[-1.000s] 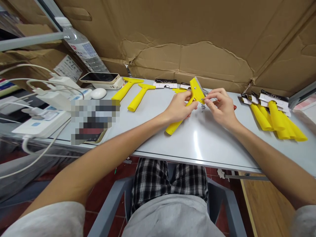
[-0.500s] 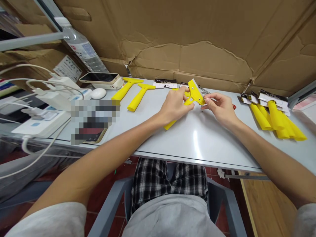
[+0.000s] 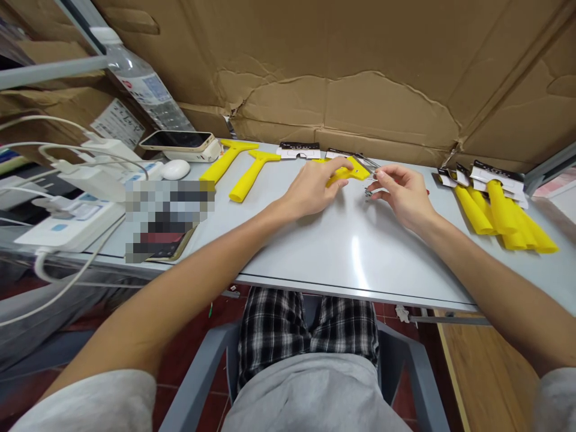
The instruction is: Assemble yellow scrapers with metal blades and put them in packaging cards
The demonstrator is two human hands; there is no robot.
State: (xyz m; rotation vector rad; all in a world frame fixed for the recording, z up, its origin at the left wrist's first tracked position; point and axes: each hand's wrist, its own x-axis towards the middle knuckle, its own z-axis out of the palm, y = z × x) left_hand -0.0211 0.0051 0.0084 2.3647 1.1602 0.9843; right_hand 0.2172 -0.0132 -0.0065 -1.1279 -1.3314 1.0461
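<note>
My left hand (image 3: 317,185) is wrapped round a yellow scraper (image 3: 356,170), whose head points right and lies lower over the table. Fingers cover most of its handle. At the right end of that head, my right hand (image 3: 404,191) has thumb and index finger in a pinch; what is between them is too small to make out. Just under those fingertips lie a few small metal screws (image 3: 368,192). A thin metal tool (image 3: 368,161) lies behind the scraper, partly hidden by the right hand.
Two yellow scraper handles (image 3: 252,175) lie left of my hands, near black-and-white cards (image 3: 299,150). Several carded yellow scrapers (image 3: 501,207) are piled at right. Phones (image 3: 180,140), a white mouse (image 3: 175,170), a power strip (image 3: 67,225) and a bottle (image 3: 150,90) stand left. Cardboard (image 3: 342,66) backs the table.
The scraper has turned from tilted up to nearly flat and come down, with my left hand still round it. Small screws now show beneath my right fingertips.
</note>
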